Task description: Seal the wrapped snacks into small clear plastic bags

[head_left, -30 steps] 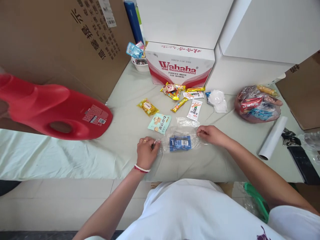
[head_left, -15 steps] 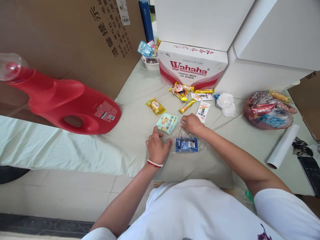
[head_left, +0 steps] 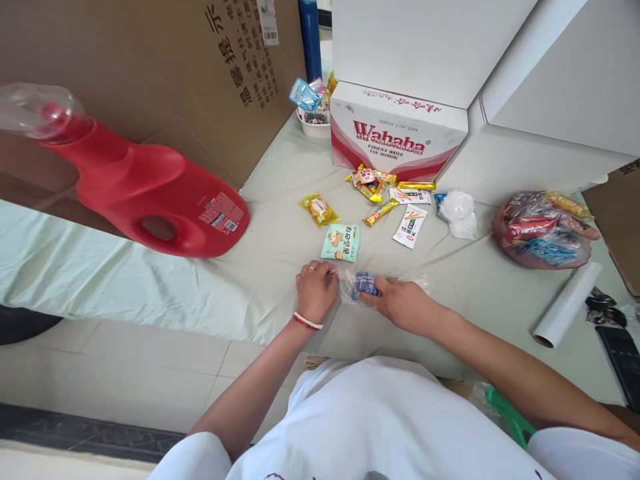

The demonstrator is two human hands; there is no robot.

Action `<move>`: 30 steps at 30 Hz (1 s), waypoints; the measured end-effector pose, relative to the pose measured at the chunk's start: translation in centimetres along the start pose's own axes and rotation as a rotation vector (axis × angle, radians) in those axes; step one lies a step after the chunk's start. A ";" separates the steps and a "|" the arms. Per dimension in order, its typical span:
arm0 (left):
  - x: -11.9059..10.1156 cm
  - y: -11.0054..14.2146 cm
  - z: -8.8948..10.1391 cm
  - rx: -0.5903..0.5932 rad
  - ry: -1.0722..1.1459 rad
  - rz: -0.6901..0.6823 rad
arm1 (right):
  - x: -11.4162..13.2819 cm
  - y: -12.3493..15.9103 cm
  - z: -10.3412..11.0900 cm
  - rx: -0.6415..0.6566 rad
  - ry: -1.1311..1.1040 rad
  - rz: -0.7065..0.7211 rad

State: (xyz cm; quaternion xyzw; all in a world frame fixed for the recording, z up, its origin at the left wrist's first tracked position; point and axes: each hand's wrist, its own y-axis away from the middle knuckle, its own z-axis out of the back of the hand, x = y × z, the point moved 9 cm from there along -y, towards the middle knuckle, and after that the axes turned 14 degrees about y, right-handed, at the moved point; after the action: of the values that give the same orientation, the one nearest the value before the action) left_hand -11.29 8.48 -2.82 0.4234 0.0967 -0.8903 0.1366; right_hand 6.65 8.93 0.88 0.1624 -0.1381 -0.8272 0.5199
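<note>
Cloth-covered and pale green, the worktop [head_left: 470, 333] is running along past me, with tiled floor [head_left: 150, 373] showing below. White boxes [head_left: 425, 47] are standing behind a Wahaha carton [head_left: 395, 143], and brown cardboard [head_left: 165, 100] is rising at the left behind a tilted red jug [head_left: 165, 197]. Beside the carton, a white tub [head_left: 316, 131] is holding small packets [head_left: 306, 95]. Over on the right, a bulging see-through bag [head_left: 505, 250] is holding colourful wrappers [head_left: 533, 227]. Near the front edge, crinkled clear plastic [head_left: 346, 287] is lying around a blue packet [head_left: 365, 285]. The left hand [head_left: 316, 288] is pinching the plastic's left end, fingers nearly closed; the right hand [head_left: 400, 303] is curling its fingers over the blue packet, gripping it. Half a second ago those right fingers were working above the packet; now they are partly hiding it. The left fingers are no longer touching the teal packet [head_left: 341, 243], which is now lying straighter, just beyond that hand
</note>
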 end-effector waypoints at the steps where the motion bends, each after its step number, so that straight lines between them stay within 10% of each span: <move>1: 0.1 0.2 0.5 0.000 0.091 0.016 | 0.2 0.1 -0.4 0.003 -0.001 -0.018; 7: -3.1 1.2 -0.1 0.197 0.720 0.145 | 0.6 -0.2 -0.6 -0.053 -0.077 -0.048; 13: -9.2 1.7 -5.0 0.413 0.468 -0.155 | 0.2 1.8 -0.4 -0.207 -0.339 -0.024; 16: -10.3 2.8 -6.4 0.413 0.224 -0.333 | -1.4 3.8 -1.3 -0.313 -0.571 -0.045; 21: -10.5 5.1 -7.5 0.396 -0.084 -0.465 | -6.8 7.1 -5.4 -0.407 -0.456 -0.692; 30: -9.3 4.7 -4.6 0.118 0.236 -0.495 | -7.3 6.5 -6.5 -0.378 -0.920 -0.682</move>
State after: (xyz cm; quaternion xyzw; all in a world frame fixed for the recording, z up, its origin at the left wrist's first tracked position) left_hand -0.79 6.84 1.25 0.4948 0.1603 -0.8453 -0.1219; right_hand 17.59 12.37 -1.49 -0.2722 -0.1395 -0.9429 0.1319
